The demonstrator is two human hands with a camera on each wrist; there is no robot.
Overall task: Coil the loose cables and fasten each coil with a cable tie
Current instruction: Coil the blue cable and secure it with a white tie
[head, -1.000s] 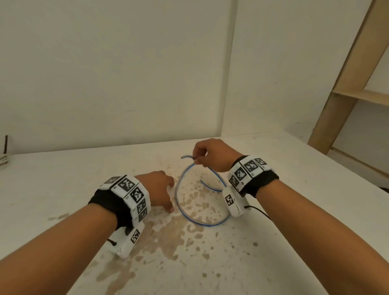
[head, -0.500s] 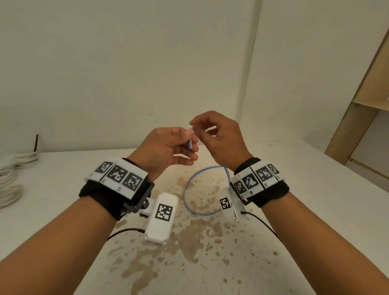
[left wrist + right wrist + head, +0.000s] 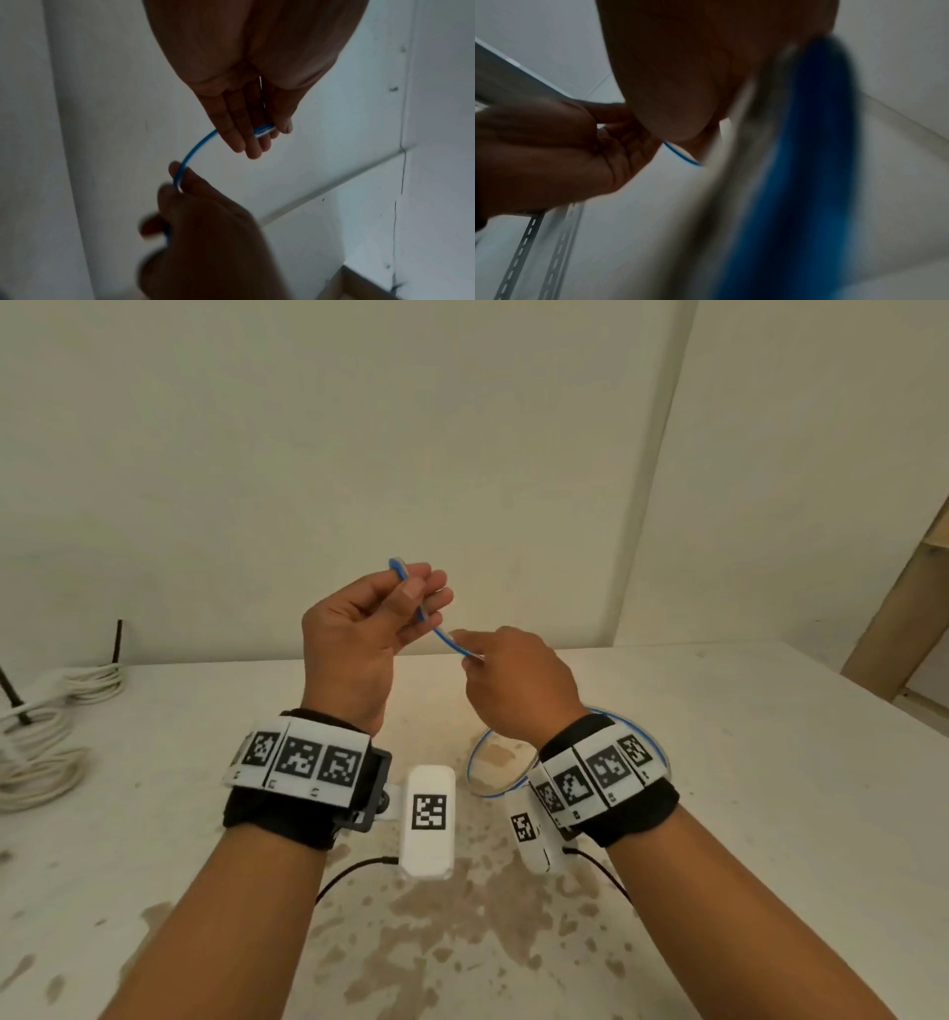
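The cable (image 3: 436, 629) is thin, blue with a white stripe along it. Its upper end sticks out above the left hand (image 3: 359, 634), a short stretch runs down and right between the two hands, and the rest drops behind the right hand (image 3: 513, 680) into a loose loop lying on the table (image 3: 744, 788), partly hidden by the right wrist.

Both hands are raised above the table, close together. The left hand, palm toward the person, pinches the cable near its end between thumb and fingertips (image 3: 411, 593); the left wrist view shows the cable (image 3: 195, 150) passing under those fingers (image 3: 239, 134), which lie close together, with the thumb pressed beside it. The right hand, lower and to the right, pinches the same cable between thumb and forefinger, the other fingers curled. In the right wrist view the cable (image 3: 680, 154) shows as a short blue arc between the hands, and a large blurred blue streak crosses close to the lens.

At the far left of the table lie coils of white cable (image 3: 46, 742) with a black tie (image 3: 118, 644) standing up from them. The table is white with brown stains. A wooden frame (image 3: 904, 618) stands at the far right against the wall.
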